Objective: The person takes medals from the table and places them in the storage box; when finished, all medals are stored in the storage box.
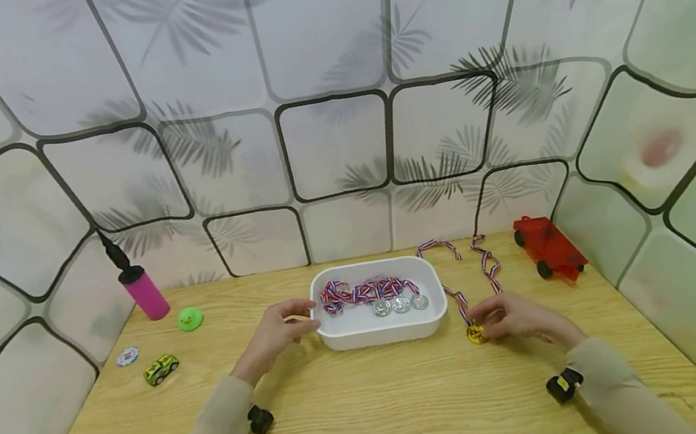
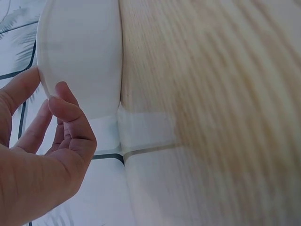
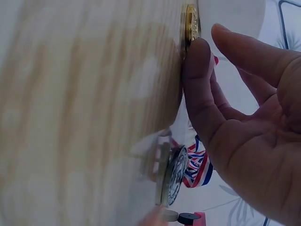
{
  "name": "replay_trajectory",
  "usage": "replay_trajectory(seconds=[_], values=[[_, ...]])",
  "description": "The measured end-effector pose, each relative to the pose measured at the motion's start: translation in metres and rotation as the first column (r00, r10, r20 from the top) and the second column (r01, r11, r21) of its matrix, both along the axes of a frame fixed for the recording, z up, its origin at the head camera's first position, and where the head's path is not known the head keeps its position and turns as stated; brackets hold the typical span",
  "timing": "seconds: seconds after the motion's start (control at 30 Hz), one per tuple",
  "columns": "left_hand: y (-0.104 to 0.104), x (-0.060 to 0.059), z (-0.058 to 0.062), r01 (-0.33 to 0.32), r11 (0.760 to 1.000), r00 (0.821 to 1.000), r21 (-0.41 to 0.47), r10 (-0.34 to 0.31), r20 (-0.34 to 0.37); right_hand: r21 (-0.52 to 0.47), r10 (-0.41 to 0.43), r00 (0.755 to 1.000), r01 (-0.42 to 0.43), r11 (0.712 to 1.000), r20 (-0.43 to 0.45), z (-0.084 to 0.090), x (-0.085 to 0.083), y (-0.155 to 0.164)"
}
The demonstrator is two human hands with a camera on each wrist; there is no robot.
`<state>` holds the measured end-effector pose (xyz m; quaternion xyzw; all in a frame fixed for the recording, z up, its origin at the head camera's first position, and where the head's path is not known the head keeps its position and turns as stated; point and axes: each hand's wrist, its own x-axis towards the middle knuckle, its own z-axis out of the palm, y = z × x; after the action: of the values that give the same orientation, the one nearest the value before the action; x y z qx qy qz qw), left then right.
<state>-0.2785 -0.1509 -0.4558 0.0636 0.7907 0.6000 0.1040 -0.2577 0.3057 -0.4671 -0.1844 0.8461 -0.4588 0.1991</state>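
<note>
At the left end of a white tray (image 1: pixel 373 337), my left hand (image 1: pixel 274 337) touches the rim with its fingertips, fingers loosely bent. Inside the tray lie several silver medals (image 1: pixel 400 304) with red, white and blue ribbons (image 1: pixel 369 290) bunched behind them. Right of the tray, my right hand (image 1: pixel 521 318) is at a gold medal (image 1: pixel 476 334) on the table; in the right wrist view a fingertip meets its edge, thumb apart. The right wrist view also shows a silver medal (image 3: pixel 176 176) below that hand, which covers it in the head view.
Ribbons (image 1: pixel 489 267) trail on the wooden table (image 1: pixel 376 408) right of the tray. A red toy vehicle (image 1: pixel 548 247) stands at back right. On the left are a pink cylinder with a black top (image 1: pixel 147 296), a green duck (image 1: pixel 190 318), a toy car (image 1: pixel 161 368) and a round chip (image 1: pixel 128 356).
</note>
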Motion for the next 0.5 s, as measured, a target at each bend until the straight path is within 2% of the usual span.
replay_trajectory(seconds=[0.3, 0.5], values=[[-0.001, 0.001, 0.001, 0.011, 1.000, 1.000, -0.018, -0.011, 0.008, 0.106, 0.109, 0.993, -0.104, 0.989, -0.043, -0.001, -0.004, -0.009], [0.000, 0.000, 0.002, 0.004, 1.000, 1.000, -0.009, -0.003, 0.024, 0.156, 0.109, 0.991, -0.095, 0.983, -0.080, -0.001, -0.004, -0.014]])
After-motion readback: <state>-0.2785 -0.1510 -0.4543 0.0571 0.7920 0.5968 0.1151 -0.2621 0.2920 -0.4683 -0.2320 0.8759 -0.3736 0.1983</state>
